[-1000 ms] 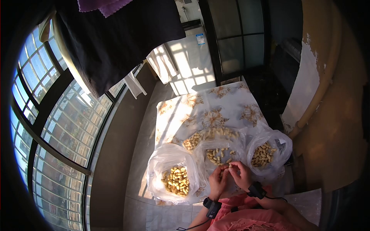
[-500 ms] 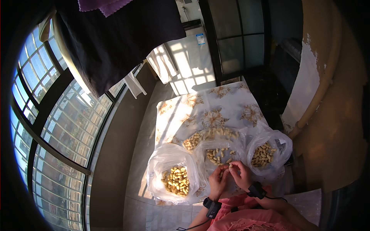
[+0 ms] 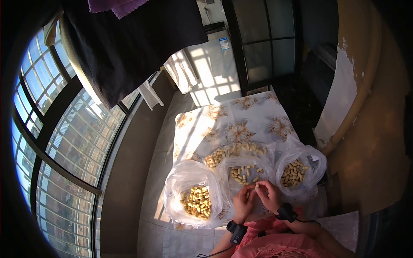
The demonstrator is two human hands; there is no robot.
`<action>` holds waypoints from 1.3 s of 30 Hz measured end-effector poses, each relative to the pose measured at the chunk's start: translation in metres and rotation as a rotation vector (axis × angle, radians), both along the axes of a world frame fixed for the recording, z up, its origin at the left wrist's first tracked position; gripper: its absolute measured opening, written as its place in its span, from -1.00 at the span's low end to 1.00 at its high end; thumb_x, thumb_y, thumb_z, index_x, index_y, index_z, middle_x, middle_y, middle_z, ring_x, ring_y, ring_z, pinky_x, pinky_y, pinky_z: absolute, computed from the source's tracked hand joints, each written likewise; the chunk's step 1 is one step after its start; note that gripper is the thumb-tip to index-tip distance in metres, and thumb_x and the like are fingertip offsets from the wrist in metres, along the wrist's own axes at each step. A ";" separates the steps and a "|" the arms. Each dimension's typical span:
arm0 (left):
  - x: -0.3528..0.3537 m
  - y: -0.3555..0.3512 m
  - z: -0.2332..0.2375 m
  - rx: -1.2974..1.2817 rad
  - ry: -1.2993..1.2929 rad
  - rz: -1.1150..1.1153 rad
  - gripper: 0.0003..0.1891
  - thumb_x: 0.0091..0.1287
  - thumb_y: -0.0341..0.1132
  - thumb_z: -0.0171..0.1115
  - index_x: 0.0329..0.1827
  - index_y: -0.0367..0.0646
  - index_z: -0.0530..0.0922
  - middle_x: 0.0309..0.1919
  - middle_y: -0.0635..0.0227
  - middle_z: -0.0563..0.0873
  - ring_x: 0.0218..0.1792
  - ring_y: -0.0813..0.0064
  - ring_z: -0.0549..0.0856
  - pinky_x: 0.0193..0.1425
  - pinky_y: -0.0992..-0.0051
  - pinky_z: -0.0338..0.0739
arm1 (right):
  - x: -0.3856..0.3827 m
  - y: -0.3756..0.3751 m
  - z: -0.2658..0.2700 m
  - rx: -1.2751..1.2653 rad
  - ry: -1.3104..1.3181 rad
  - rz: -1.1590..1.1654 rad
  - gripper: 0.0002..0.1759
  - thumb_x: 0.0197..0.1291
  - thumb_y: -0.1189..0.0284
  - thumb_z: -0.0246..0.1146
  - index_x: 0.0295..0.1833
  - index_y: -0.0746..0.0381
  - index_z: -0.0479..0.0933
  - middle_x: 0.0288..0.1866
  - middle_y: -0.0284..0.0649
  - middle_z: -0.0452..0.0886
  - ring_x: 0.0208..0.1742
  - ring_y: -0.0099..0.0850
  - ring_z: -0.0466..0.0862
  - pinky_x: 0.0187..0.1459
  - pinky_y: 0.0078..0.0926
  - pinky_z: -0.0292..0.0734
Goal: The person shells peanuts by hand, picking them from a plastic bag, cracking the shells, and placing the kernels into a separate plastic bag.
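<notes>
My left hand (image 3: 244,203) and my right hand (image 3: 270,198) meet fingertip to fingertip at the near side of the middle plastic bag. Between the right thumb and fingers is a small pale peanut (image 3: 257,185), partly covered. The left fingers are curled inward, with a bit of peanut shell colour showing at the palm. Loose unshelled peanuts (image 3: 241,173) lie in the open middle bag (image 3: 223,172) just beyond my hands. To the left stands a clear bag (image 3: 174,182) with a heap of sunlit peanuts (image 3: 197,202). On the right, another bag (image 3: 316,172) holds more peanuts (image 3: 294,173).
A flower-patterned cloth (image 3: 238,129) covers the table. Behind the middle bag lie more peanuts under plastic (image 3: 247,148). Dark clothing (image 3: 137,47) hangs at upper left beside the barred window (image 3: 81,137). A white appliance (image 3: 215,64) and a dark-framed door (image 3: 271,43) stand at the back.
The fingers of my right hand have shifted very slightly at the peanut. The bags and heaps look the same.
</notes>
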State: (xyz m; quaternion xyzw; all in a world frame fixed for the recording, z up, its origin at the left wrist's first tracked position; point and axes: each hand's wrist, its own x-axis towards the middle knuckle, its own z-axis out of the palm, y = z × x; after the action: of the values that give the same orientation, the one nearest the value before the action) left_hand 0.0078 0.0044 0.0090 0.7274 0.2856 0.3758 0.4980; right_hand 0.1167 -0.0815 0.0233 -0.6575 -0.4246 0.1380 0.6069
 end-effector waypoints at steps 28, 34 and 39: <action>-0.002 0.001 0.006 0.051 0.103 -0.003 -0.73 0.29 -0.34 0.43 0.03 -0.12 0.65 -0.53 0.33 0.52 -0.53 0.45 0.52 -0.39 0.45 0.45 | 0.000 -0.001 0.006 0.003 0.027 0.033 -0.82 0.37 0.45 0.29 0.01 0.28 0.58 -0.18 -0.22 0.72 -0.20 -0.45 0.71 -0.18 -0.50 0.57; -0.001 0.000 0.005 0.054 0.078 0.009 -0.74 0.29 -0.40 0.43 0.01 -0.19 0.66 -0.56 0.43 0.54 -0.52 0.66 0.42 -0.41 0.55 0.42 | 0.001 0.000 0.004 0.007 -0.017 0.038 -0.80 0.38 0.42 0.30 0.02 0.27 0.56 -0.20 -0.15 0.69 -0.23 -0.36 0.73 -0.20 -0.46 0.61; 0.000 0.000 0.006 0.081 0.057 0.020 -0.74 0.28 -0.40 0.43 0.01 -0.19 0.66 -0.57 0.43 0.54 -0.53 0.65 0.41 -0.43 0.55 0.41 | 0.001 -0.001 0.003 0.007 -0.021 0.040 -0.80 0.37 0.43 0.30 0.02 0.27 0.56 -0.18 -0.16 0.70 -0.23 -0.36 0.73 -0.19 -0.46 0.61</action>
State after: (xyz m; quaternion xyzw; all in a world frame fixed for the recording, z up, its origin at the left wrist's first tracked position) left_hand 0.0075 0.0044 0.0150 0.7546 0.2917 0.3711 0.4559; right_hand 0.1180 -0.0821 0.0258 -0.6480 -0.4445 0.1417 0.6020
